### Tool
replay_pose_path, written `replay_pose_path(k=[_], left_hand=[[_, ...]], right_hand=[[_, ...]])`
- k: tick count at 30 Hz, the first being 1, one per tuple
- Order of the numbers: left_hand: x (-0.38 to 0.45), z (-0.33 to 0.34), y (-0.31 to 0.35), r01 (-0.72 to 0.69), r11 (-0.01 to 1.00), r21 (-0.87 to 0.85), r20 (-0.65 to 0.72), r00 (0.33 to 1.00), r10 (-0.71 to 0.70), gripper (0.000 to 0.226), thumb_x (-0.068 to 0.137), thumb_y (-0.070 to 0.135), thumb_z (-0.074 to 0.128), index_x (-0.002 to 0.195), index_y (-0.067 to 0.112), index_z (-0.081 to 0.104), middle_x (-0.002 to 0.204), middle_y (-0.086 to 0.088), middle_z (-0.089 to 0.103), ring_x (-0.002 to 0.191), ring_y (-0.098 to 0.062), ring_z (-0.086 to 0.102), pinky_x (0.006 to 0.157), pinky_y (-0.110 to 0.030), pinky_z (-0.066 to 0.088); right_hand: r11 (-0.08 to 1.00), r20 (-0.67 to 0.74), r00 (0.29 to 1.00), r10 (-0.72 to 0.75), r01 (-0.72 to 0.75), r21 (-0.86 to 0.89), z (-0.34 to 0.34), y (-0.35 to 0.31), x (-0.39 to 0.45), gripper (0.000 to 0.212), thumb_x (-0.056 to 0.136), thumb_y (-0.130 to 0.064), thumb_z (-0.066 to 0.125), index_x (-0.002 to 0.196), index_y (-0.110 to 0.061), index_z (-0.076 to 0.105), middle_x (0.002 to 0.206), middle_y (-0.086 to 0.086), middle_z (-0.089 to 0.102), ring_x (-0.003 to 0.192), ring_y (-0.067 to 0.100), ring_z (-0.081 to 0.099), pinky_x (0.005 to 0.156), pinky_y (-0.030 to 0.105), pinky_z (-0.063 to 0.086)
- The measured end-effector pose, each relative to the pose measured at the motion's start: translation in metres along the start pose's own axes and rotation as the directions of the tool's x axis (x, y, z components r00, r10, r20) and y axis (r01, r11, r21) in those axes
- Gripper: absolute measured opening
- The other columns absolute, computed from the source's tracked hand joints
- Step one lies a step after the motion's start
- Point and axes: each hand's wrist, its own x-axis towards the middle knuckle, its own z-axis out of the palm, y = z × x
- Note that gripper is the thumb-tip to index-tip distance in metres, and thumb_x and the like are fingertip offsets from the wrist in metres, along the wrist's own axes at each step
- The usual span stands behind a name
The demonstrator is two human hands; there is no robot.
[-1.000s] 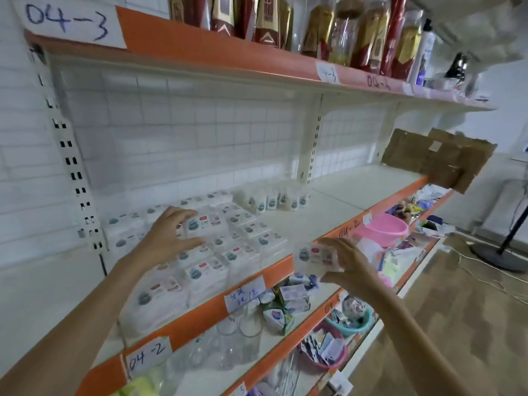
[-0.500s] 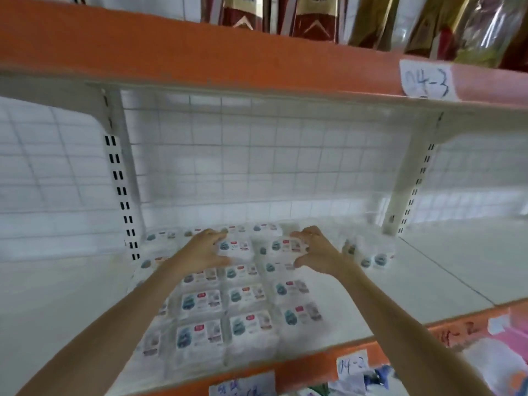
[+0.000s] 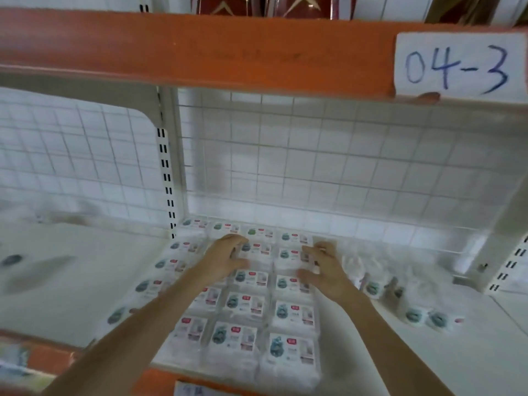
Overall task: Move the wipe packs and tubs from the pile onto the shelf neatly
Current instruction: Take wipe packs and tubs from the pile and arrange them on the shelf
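1. the wipe packs [image 3: 244,304] are found laid flat in a tight grid on the white shelf [image 3: 71,281], labels up, against the wire-grid back panel [image 3: 314,167]; this placement is judged to serve neatness and an even front edge.
2. the left hand [image 3: 225,260] is seen with fingers curled over the left end of a pack in the rear rows [image 3: 257,252]; the pack is touched and appears gripped.
3. the right hand [image 3: 323,270] is set at the right side of the neighbouring pack, fingers bent around its edge; the two hands are judged to be squaring or seating packs into line.
4. the packs are soft, pillow-shaped, in white film with a teal emblem and a red tag; slight give under pressure is expected.
5. small tubs [image 3: 423,317] lie loosely to the right, blurred, well apart from the grid; these are judged not yet ordered.
6. an orange rail above carries a paper label [image 3: 457,65] marked "04-3".
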Motion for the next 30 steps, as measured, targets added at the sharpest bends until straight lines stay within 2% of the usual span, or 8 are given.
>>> replay_pose_path(k=[4,8,11,15,18,21,24,30], left_hand=[[0.001,0.000,0.002,-0.010,0.999,0.037,0.003,1.000,0.009,0.052,0.080,0.022,0.071,0.127,0.010,0.051,0.128,-0.002,0.049,0.115,-0.017,0.050,0.095,-0.021,0.037],[0.005,0.000,0.004,-0.012,0.994,0.106,0.043,0.999,0.008,0.056,0.080,0.025,0.070,0.130,0.010,0.048,0.130,-0.002,0.045,0.118,-0.016,0.045,0.095,-0.019,0.033],[0.008,-0.001,0.006,-0.009,0.990,0.140,0.069,0.998,-0.001,0.057,0.082,0.023,0.068,0.132,0.008,0.044,0.134,-0.004,0.040,0.122,-0.017,0.041,0.099,-0.022,0.031],[0.010,0.002,0.006,-0.005,0.987,0.163,0.083,0.997,-0.008,0.053,0.084,0.022,0.065,0.131,0.009,0.043,0.133,-0.006,0.041,0.119,-0.020,0.043,0.095,-0.025,0.034],[0.009,0.003,0.006,-0.022,0.985,0.172,0.083,0.996,0.008,0.054,0.085,0.023,0.063,0.132,0.009,0.040,0.135,-0.007,0.039,0.121,-0.020,0.042,0.094,-0.025,0.034],[0.005,-0.004,0.012,-0.053,0.981,0.189,0.117,0.993,0.031,0.067,0.086,0.027,0.063,0.140,0.007,0.029,0.144,-0.010,0.032,0.130,-0.023,0.035,0.101,-0.026,0.031],[-0.004,-0.019,0.020,-0.069,0.976,0.204,0.075,0.996,0.054,0.067,0.087,0.033,0.060,0.141,0.008,0.027,0.144,-0.010,0.031,0.128,-0.023,0.038,0.100,-0.029,0.033],[-0.067,-0.054,0.033,-0.197,0.904,0.380,-0.112,0.960,0.256,0.039,0.092,0.032,0.051,0.126,0.014,0.048,0.125,-0.003,0.049,0.112,-0.018,0.051,0.091,-0.032,0.044]], right_hand=[[0.998,-0.030,0.999,0.035,-0.033,0.051,0.003,0.009,0.006,0.054,0.081,-0.017,0.071,0.129,-0.010,0.049,0.136,0.006,0.032,0.133,0.019,0.029,0.107,0.022,0.023],[0.999,-0.055,0.998,0.044,-0.044,0.004,0.005,0.011,0.008,0.054,0.081,-0.017,0.070,0.130,-0.008,0.048,0.139,0.009,0.036,0.135,0.019,0.028,0.100,0.012,0.016],[0.995,-0.021,0.996,0.090,-0.090,-0.036,0.006,0.007,0.009,0.057,0.084,-0.021,0.066,0.135,-0.010,0.043,0.144,0.007,0.031,0.136,0.019,0.026,0.107,0.019,0.019],[0.981,-0.006,0.984,0.177,-0.177,-0.074,0.007,-0.003,0.007,0.060,0.087,-0.021,0.062,0.140,-0.011,0.035,0.151,0.007,0.021,0.140,0.022,0.022,0.114,0.034,0.022],[0.961,-0.011,0.977,0.213,-0.212,-0.178,0.007,-0.013,0.006,0.063,0.090,-0.026,0.058,0.144,-0.013,0.028,0.153,0.006,0.018,0.142,0.021,0.015,0.114,0.032,0.015],[0.949,0.001,0.970,0.245,-0.240,-0.205,0.005,-0.028,0.000,0.068,0.090,-0.028,0.057,0.147,-0.017,0.020,0.153,0.007,0.014,0.141,0.023,0.016,0.113,0.031,0.018],[0.961,-0.054,0.982,0.182,-0.189,-0.203,-0.007,-0.047,-0.018,0.066,0.088,-0.030,0.060,0.144,-0.017,0.027,0.148,0.008,0.026,0.136,0.025,0.025,0.113,0.036,0.022],[0.959,-0.183,0.983,-0.004,-0.048,-0.281,-0.029,-0.087,-0.086,0.046,0.089,-0.027,0.058,0.133,-0.018,0.044,0.134,0.000,0.039,0.122,0.015,0.043,0.101,0.024,0.034]])
